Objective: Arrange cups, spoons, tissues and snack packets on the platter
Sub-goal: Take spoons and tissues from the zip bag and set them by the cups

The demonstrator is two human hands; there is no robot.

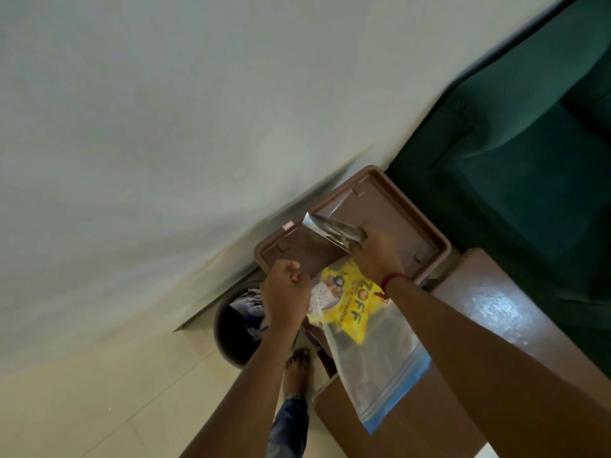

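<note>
I hold a brown rectangular platter [393, 209] tilted up in front of the wall. My left hand [286, 292] is closed on its lower left edge. My right hand [377, 256] grips a crumpled silver foil packet [330, 228] against the platter's face. Below that hand hangs a clear zip bag [380, 368] with a blue seal strip. A yellow snack packet [350, 302] sits at the bag's upper end. How the bag is held is hidden by my wrist. No cups, spoons or tissues are in view.
A round dark bin [231, 328] holding crumpled stuff stands on the tiled floor below the platter, near my bare foot [297, 368]. A glossy brown wooden table [489, 312] lies to the right, a green sofa [529, 133] behind it, and a pale wall [165, 127] to the left.
</note>
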